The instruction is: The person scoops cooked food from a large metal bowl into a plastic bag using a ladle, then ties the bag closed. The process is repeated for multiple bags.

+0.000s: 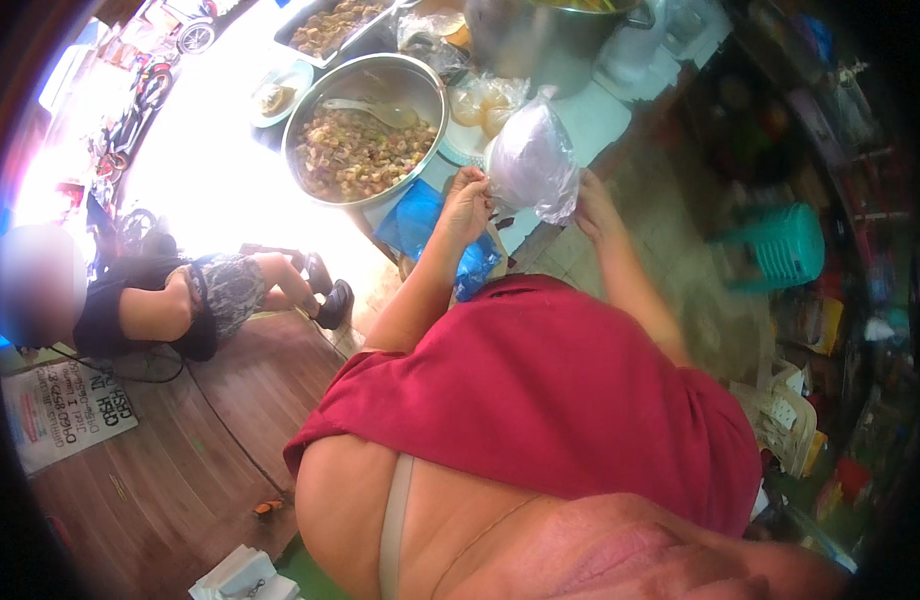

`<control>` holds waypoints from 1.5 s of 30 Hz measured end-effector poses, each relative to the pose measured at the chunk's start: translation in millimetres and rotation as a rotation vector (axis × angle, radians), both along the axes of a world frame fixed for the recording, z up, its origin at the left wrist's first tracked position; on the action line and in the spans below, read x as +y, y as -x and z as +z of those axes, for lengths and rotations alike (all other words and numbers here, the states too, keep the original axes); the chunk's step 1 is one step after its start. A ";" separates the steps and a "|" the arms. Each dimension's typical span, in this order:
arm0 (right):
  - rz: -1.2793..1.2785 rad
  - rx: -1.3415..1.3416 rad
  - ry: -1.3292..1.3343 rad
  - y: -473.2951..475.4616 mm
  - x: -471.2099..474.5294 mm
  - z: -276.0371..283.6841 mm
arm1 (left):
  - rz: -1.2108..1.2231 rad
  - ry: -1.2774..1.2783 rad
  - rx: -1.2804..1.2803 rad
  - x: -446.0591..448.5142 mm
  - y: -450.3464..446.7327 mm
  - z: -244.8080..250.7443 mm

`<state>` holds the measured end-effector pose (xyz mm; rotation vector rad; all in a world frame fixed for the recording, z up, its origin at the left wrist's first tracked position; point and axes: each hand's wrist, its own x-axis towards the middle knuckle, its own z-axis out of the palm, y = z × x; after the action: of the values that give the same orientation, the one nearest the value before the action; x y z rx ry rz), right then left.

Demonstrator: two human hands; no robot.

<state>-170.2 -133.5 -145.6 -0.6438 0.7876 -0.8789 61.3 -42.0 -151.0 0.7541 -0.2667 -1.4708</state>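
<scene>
My left hand (469,206) pinches the left side of a clear plastic bag (531,161) that looks puffed out and pale. At the bag's right edge, my right hand (596,204) grips it with the fingers partly hidden. Left of the bag stands a large steel bowl (287,150) of chopped, cooked food, with a pale serving spoon (377,112) lying in it. Behind the bag, a small bag of round yellowish items (486,106) rests on a plate (460,142). Blue plastic bags (419,217) lie beside and beneath my left forearm.
A tray of food (332,30) and a large metal pot (542,45) stand at the back. A small plate (287,90) is left of the bowl. At left a person (145,307) sits by a wooden surface (182,435). A green plastic stool (790,247) stands at right.
</scene>
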 end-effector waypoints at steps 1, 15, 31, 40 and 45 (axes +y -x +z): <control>-0.001 0.138 0.055 -3.7 -4.8 -3.7 | 0.005 0.001 -0.057 -2.1 1.3 -6.4; -0.004 0.227 0.725 -1.5 -16.6 83.0 | 0.151 0.254 -1.010 -9.8 -2.0 77.4; 0.142 0.568 0.856 -47.2 1.1 8.3 | -0.171 0.326 -1.254 -45.3 -8.8 34.5; 0.667 0.827 0.695 16.3 74.5 19.9 | -0.060 -0.092 -1.904 124.4 5.1 51.6; 1.051 0.373 1.096 -33.2 106.9 35.1 | -0.182 -0.179 -1.676 152.9 8.2 40.1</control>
<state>-137.0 -26.7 -110.6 -1.9954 0.1142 -0.1154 53.1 110.9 -111.0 2.0104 -1.4769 -0.6644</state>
